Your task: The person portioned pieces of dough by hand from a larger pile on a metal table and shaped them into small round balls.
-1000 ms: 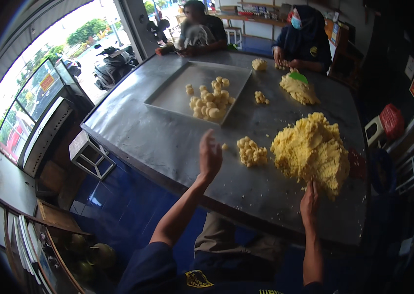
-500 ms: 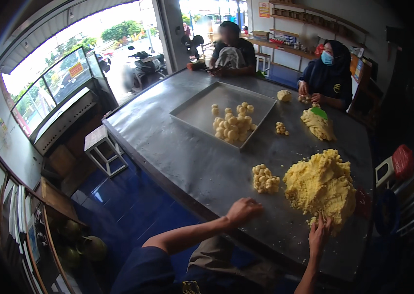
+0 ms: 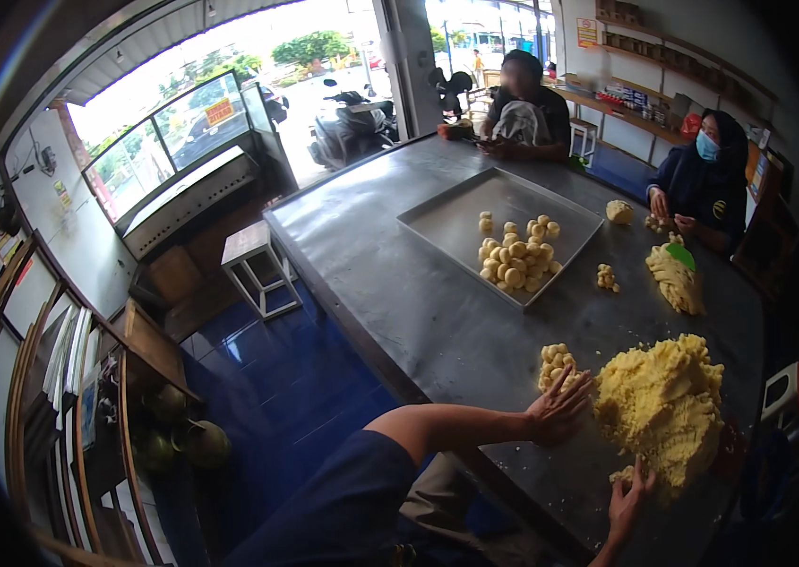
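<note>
A big mound of crumbly yellow filling (image 3: pixel 662 402) lies on the metal table in front of me. My left hand (image 3: pixel 560 412) is open, fingers stretched toward the mound, beside a cluster of small pale balls (image 3: pixel 556 363) that it partly hides. At the mound's near edge, my right hand (image 3: pixel 630 501) curls its fingers and thumb around a small lump of yellow filling (image 3: pixel 621 475).
Round dough balls (image 3: pixel 517 263) sit in a large shallow metal tray (image 3: pixel 437 210) farther across the table (image 3: pixel 361 246). To the right are a dough mass (image 3: pixel 675 283) with a green scraper (image 3: pixel 680 255), a smaller ball cluster (image 3: pixel 607 277) and a dough lump (image 3: pixel 619 212). Two people sit opposite.
My left hand has moved right, from the bare table to beside the ball cluster and mound, its fingers now extended. The right hand stays at the mound's near edge. The view has shifted left.
</note>
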Demonstrator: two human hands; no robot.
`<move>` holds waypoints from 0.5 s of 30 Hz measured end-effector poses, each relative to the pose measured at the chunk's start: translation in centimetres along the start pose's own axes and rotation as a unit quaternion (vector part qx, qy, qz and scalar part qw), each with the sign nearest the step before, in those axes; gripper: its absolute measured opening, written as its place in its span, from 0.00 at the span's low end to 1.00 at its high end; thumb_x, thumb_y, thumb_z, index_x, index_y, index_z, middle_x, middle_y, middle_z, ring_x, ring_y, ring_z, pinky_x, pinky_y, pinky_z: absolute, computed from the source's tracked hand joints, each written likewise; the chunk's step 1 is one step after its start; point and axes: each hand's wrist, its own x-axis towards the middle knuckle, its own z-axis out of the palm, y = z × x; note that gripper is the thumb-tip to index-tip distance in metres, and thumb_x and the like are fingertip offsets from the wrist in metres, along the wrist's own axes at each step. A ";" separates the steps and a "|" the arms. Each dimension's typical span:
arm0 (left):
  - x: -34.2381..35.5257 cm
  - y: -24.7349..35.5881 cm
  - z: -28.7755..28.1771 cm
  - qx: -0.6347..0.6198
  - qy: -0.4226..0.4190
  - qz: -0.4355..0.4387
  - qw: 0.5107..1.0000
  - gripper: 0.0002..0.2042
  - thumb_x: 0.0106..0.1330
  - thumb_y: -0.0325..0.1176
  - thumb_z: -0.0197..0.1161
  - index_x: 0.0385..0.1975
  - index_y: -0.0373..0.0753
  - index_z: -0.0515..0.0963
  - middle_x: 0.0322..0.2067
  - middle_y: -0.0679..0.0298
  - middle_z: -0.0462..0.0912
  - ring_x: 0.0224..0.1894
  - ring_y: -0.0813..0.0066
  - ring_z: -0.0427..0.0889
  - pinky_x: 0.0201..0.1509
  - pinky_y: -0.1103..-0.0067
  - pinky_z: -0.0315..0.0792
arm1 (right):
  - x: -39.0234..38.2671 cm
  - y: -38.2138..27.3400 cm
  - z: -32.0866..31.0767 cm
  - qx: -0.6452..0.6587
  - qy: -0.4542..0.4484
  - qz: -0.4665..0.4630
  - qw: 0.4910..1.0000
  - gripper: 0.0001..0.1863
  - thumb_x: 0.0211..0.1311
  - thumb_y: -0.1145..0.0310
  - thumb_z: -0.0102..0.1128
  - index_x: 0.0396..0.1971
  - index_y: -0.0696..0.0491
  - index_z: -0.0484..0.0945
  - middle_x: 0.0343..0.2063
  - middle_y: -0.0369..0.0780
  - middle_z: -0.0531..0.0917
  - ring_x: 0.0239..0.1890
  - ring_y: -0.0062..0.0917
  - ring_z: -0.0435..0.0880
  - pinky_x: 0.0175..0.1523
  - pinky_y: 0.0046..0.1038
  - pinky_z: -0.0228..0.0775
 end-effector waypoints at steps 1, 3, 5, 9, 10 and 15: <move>0.1 0.0 0.4 0.017 -0.022 0.014 1.000 0.26 0.63 0.44 0.56 0.53 0.29 0.73 0.70 0.41 0.55 0.76 0.45 0.44 0.76 0.42 0.34 | 0.1 -0.1 1.1 0.005 0.042 0.005 0.999 0.26 0.61 0.80 0.59 0.61 0.56 0.73 0.59 0.55 0.68 0.59 0.48 0.74 0.57 0.38 0.70; 0.6 -0.3 1.2 0.002 -0.027 0.040 0.999 0.26 0.61 0.45 0.57 0.52 0.29 0.73 0.70 0.42 0.54 0.76 0.45 0.44 0.76 0.42 0.34 | 0.6 1.1 2.9 -0.022 0.051 -0.022 0.998 0.24 0.60 0.81 0.59 0.59 0.59 0.75 0.54 0.54 0.71 0.55 0.47 0.76 0.55 0.38 0.71; 0.1 -1.0 2.0 -0.056 0.002 0.053 0.997 0.26 0.60 0.46 0.58 0.51 0.30 0.74 0.71 0.43 0.53 0.76 0.45 0.44 0.76 0.42 0.34 | 0.9 0.8 3.3 -0.016 0.028 -0.038 0.999 0.22 0.60 0.82 0.59 0.56 0.62 0.76 0.50 0.52 0.73 0.51 0.46 0.77 0.53 0.38 0.72; 0.6 -1.7 1.6 -0.091 -0.022 0.011 0.996 0.28 0.57 0.48 0.60 0.51 0.32 0.74 0.69 0.44 0.56 0.75 0.47 0.46 0.75 0.41 0.33 | 1.3 1.4 1.0 0.054 -0.008 -0.072 0.996 0.19 0.60 0.85 0.55 0.52 0.65 0.77 0.45 0.51 0.76 0.48 0.44 0.79 0.51 0.36 0.73; -0.4 -1.7 1.3 -0.077 -0.007 0.024 0.997 0.27 0.58 0.48 0.60 0.51 0.33 0.74 0.67 0.43 0.58 0.75 0.47 0.47 0.75 0.40 0.34 | 1.4 2.7 1.0 0.072 -0.001 -0.090 0.993 0.19 0.59 0.86 0.54 0.52 0.66 0.78 0.45 0.51 0.76 0.48 0.43 0.79 0.51 0.35 0.73; 0.0 -1.0 0.6 0.080 -0.002 0.022 0.997 0.23 0.59 0.44 0.59 0.50 0.36 0.75 0.61 0.44 0.64 0.72 0.48 0.54 0.74 0.40 0.39 | -0.2 0.9 -0.7 0.137 -0.044 -0.054 0.988 0.28 0.60 0.82 0.57 0.63 0.59 0.70 0.66 0.56 0.66 0.67 0.49 0.67 0.65 0.38 0.66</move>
